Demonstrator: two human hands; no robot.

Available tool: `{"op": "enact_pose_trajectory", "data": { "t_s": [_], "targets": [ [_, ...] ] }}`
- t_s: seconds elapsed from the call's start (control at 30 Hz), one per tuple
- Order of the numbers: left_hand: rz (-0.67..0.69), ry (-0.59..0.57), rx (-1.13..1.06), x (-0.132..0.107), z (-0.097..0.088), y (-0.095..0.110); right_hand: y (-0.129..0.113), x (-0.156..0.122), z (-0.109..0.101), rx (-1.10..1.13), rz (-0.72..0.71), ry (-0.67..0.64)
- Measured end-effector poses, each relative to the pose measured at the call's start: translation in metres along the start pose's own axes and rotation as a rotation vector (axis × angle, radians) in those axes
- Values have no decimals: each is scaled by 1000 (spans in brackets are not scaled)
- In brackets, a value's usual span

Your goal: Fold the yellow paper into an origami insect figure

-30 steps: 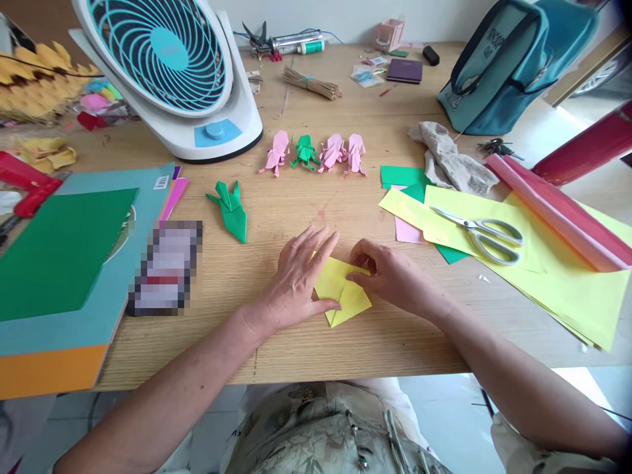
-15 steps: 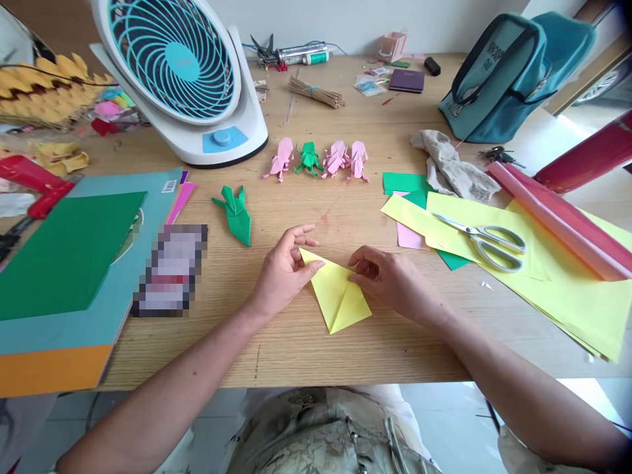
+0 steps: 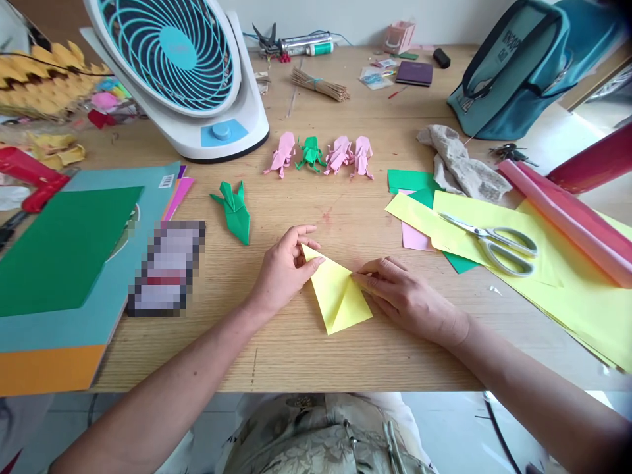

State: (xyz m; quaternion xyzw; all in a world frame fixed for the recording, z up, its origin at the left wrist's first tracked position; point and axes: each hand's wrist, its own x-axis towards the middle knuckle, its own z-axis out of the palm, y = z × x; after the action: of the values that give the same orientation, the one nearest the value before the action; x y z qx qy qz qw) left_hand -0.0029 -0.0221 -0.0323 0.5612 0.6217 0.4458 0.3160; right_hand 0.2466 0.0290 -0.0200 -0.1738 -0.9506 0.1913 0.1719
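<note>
Yellow paper, upper-left corner pinched by the left hand, thumb uppermost, upper-right corner touched by the right hand, fingers bunched, grip unclear

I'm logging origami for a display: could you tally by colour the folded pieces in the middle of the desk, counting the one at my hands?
Pink origami figures: 3
Green origami pieces: 2
Yellow folded sheet: 1
Total: 6
</note>
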Motion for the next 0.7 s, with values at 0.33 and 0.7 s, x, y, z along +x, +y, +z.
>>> {"op": "enact_pose_trajectory", "data": {
  "t_s": [0.33,0.7],
  "targets": [
    [-87,-5,-162,3,-1,8,-1,-1,-1,-143,-6,-97],
    [-83,-30,-20,-4,-4,13,-4,0,-2,-214,-21,-110]
  ]
}}
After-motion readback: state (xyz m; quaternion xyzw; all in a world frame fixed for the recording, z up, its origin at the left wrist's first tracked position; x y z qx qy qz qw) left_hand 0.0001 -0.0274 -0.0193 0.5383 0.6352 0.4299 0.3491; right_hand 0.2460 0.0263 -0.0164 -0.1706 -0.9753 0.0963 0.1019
